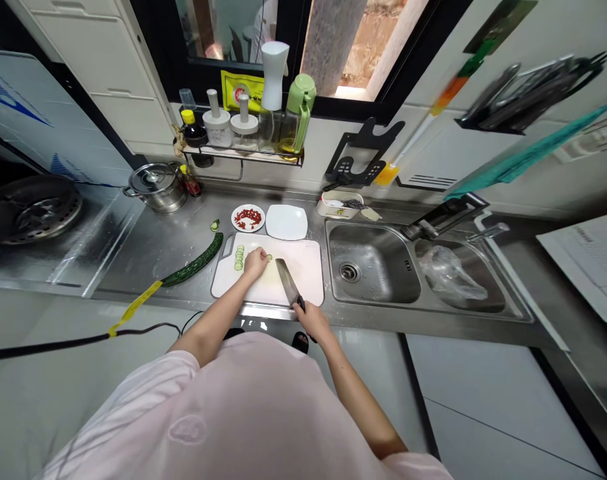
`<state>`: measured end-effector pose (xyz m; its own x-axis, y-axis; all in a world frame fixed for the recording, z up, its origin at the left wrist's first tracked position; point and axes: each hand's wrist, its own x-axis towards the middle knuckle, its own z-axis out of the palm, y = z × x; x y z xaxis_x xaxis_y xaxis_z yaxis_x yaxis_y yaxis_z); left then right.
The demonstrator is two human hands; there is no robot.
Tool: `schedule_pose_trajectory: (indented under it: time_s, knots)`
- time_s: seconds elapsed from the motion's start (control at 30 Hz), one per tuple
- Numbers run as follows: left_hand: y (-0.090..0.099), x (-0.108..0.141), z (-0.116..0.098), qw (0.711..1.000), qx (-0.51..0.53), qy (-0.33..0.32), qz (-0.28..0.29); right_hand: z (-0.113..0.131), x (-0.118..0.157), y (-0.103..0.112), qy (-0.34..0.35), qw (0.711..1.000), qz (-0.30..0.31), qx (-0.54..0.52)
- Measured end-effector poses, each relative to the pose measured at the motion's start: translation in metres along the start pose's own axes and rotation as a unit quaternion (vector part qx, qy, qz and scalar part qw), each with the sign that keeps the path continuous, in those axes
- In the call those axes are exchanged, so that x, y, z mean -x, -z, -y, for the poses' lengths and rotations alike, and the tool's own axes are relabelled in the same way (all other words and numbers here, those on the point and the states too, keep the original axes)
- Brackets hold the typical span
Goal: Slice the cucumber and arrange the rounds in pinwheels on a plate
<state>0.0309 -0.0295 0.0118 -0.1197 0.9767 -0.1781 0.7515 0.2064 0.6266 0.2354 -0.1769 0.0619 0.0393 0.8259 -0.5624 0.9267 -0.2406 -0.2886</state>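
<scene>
My right hand (313, 321) is closed round the black handle of a kitchen knife (288, 280), whose broad blade lies over the right half of the white cutting board (310, 257). Pinched at the fingertips of my left hand (256, 263) is a small pale green cucumber slice (270, 258), just left of the blade tip. A short row of overlapping cucumber slices (239, 258) lies on the board's left side. Beyond the board's left edge rests a long dark green cucumber (196, 263), with a cut end piece (214, 225) above it.
Behind the board stand a plate of chopped red pieces (248, 218) and a white square plate (286, 222). A steel sink (376, 263) is at the right. A lidded pot (158, 187) stands back left, and a shelf (263, 153) holds jars and bottles.
</scene>
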Motion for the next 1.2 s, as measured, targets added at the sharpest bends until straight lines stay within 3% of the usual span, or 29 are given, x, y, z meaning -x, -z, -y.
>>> schedule_pose_trajectory:
  time_s: [0.23, 0.63, 0.8, 0.97, 1.2]
  knots:
    - [0.008, 0.017, 0.013, 0.994, 0.099, 0.040, -0.015, 0.001, 0.001, 0.006, 0.001, 1.000, 0.012, 0.004]
    - [0.039, 0.047, 0.081, 0.984, 0.102, 0.114, -0.092, -0.003, -0.003, 0.004, 0.010, 1.000, 0.010, -0.011]
    - [0.045, 0.052, 0.083, 0.989, 0.032, 0.103, -0.101, -0.004, -0.003, 0.004, 0.012, 1.000, -0.002, -0.019]
    - [0.048, 0.055, 0.080, 0.990, -0.026, 0.089, -0.104, -0.007, -0.001, -0.001, 0.015, 0.993, -0.060, -0.097]
    - [0.050, 0.054, 0.077, 0.991, -0.038, 0.091, -0.095, -0.027, -0.019, -0.012, -0.006, 0.944, -0.162, -0.287]
